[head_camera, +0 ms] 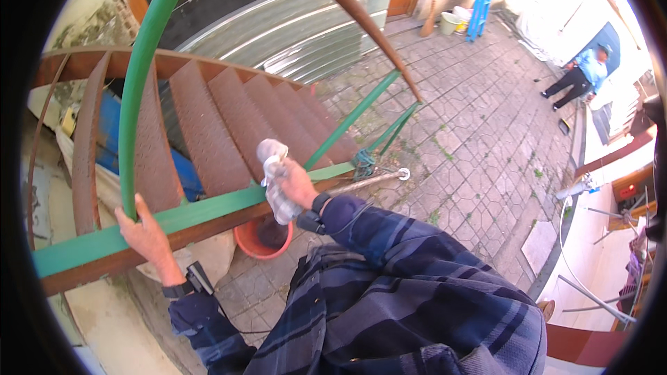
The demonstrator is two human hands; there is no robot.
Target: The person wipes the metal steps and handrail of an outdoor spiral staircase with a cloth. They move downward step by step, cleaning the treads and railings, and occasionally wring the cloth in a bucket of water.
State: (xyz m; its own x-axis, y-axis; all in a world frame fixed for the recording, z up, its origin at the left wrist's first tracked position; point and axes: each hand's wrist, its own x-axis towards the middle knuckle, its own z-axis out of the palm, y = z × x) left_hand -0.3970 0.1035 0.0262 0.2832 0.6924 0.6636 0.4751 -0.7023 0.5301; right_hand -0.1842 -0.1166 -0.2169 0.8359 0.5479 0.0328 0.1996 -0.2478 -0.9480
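Observation:
My left hand (145, 234) grips the foot of a curved green metal post (136, 88), where it meets the green-topped side beam (208, 210) of a metal staircase. Farther right, my right hand (298, 185) holds a bunched whitish cloth (281, 203) against the same beam. Brown metal stair treads (208, 125) lie beyond the beam. A red-orange bucket (263, 242) with dark contents stands below my right hand, partly hidden by the beam and the cloth. The underside of the cloth is out of sight.
A brown handrail (359, 5) on green posts (354, 117) runs down the far side. Teal cord (363, 163) is tied near the beam's right end. Corrugated sheets (312, 26), a blue ladder (482, 0) and pails (449, 23) stand beyond. A person (579, 75) is on the paved yard (469, 130).

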